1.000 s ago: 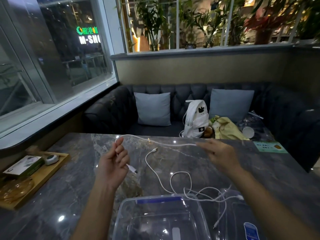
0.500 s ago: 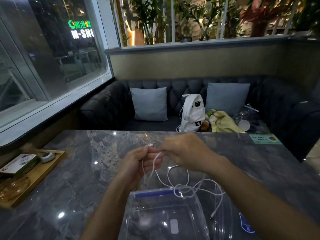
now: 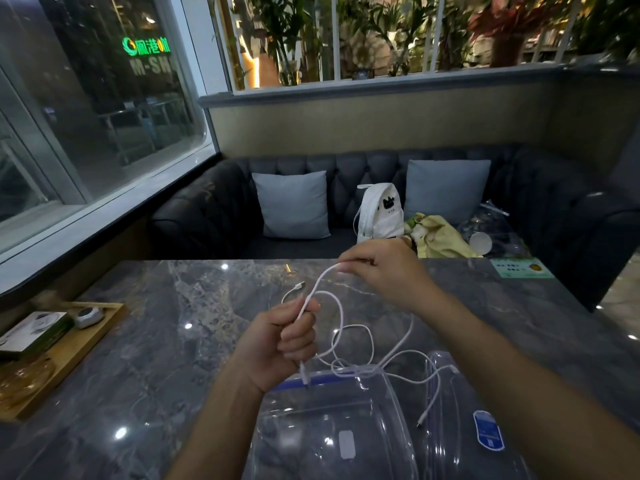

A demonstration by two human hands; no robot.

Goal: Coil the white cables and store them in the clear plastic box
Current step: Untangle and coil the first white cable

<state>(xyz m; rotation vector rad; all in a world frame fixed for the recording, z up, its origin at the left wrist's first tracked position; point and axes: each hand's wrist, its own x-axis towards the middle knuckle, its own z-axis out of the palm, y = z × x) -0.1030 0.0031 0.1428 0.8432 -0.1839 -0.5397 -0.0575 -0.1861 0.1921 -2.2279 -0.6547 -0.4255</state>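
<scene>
My left hand (image 3: 282, 341) is closed around a white cable (image 3: 317, 284) above the marble table (image 3: 156, 358). One plug of that cable hangs below my fist. My right hand (image 3: 381, 268), farther and higher, pinches the same cable, so a short arc spans the two hands. More white cable (image 3: 367, 355) lies in loose tangled loops on the table and over the far rim of the clear plastic box (image 3: 332, 434). The box sits open at the near edge, with its clear lid (image 3: 460, 427) beside it on the right.
A wooden tray (image 3: 69, 355) with a small box and a white device lies at the table's left edge. A green card (image 3: 521, 268) rests at the far right corner. Behind the table a dark sofa (image 3: 214, 216) holds two cushions, a white backpack (image 3: 381, 213) and bags.
My hands came together from a wide stretch, then parted again. My right hand has now lifted away and farther out, drawing a cable arc up from my left fist.
</scene>
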